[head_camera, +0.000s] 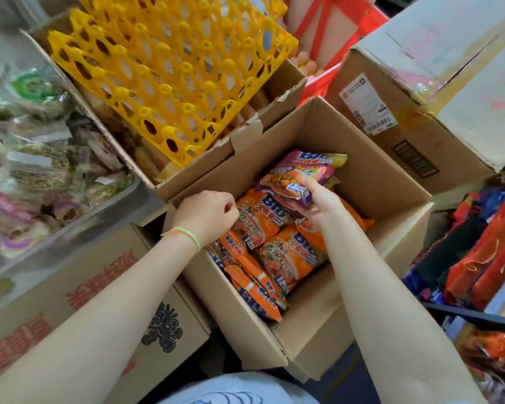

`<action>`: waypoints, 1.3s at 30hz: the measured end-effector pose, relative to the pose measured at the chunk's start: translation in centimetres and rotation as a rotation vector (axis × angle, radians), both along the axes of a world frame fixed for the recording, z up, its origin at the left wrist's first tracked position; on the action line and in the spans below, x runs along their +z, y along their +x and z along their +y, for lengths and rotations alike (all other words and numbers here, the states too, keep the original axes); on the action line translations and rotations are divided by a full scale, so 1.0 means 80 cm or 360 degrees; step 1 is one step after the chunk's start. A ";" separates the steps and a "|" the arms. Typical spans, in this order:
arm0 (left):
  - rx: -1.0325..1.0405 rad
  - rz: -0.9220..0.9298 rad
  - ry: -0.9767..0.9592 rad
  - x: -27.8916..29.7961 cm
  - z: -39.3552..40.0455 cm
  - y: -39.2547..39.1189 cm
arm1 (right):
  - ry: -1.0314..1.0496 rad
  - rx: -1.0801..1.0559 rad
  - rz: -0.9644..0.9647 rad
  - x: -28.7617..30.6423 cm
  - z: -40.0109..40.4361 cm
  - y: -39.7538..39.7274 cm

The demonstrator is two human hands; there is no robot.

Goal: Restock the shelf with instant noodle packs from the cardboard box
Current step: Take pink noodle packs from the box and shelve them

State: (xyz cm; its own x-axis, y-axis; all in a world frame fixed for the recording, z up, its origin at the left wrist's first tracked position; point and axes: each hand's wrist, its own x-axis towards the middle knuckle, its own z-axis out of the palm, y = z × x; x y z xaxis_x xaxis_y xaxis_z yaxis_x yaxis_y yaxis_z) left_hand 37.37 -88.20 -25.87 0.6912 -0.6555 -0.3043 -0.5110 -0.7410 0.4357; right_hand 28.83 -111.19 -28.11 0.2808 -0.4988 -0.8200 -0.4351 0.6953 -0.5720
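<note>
An open cardboard box [385, 188] stands in front of me, holding several orange instant noodle packs [286, 258]. My right hand [322, 204] reaches into the box and grips a small stack of purple and orange noodle packs [301, 173], lifted above the rest. My left hand [209, 212] is over the box's left edge, fingers pinched on the corner of an orange pack [257, 218]. A green and orange band circles my left wrist. The shelf [478, 314] with red and dark packs runs along the right edge.
A box with stacked yellow egg trays [172, 68] sits behind on the left. A taped carton [432, 91] stands at the back right. A printed carton [70, 310] and a metal tray of wrapped snacks [41, 158] lie to the left.
</note>
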 end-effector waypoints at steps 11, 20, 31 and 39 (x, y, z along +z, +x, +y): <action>0.1073 0.2389 -0.0594 0.005 -0.046 -0.023 | 0.0207 0.1087 -0.0320 0.075 0.019 -0.086; 0.0356 0.0119 -0.0234 0.004 -0.031 -0.036 | -0.0162 0.0436 0.0254 0.012 -0.030 -0.025; 0.0576 0.0277 -0.0103 -0.018 -0.034 -0.024 | 0.0092 0.0034 0.0151 -0.051 -0.033 0.001; 0.0529 0.0354 -0.0109 -0.024 -0.038 -0.021 | 0.0030 -0.0005 0.0165 -0.076 -0.019 0.039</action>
State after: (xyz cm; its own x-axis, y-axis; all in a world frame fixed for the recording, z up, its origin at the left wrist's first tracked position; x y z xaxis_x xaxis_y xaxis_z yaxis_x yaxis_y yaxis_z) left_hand 35.69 -91.24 -27.81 0.7910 -0.4312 -0.4339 -0.1361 -0.8155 0.5625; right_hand 31.93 -112.74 -34.16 0.1924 -0.4837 -0.8539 -0.4894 0.7069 -0.5107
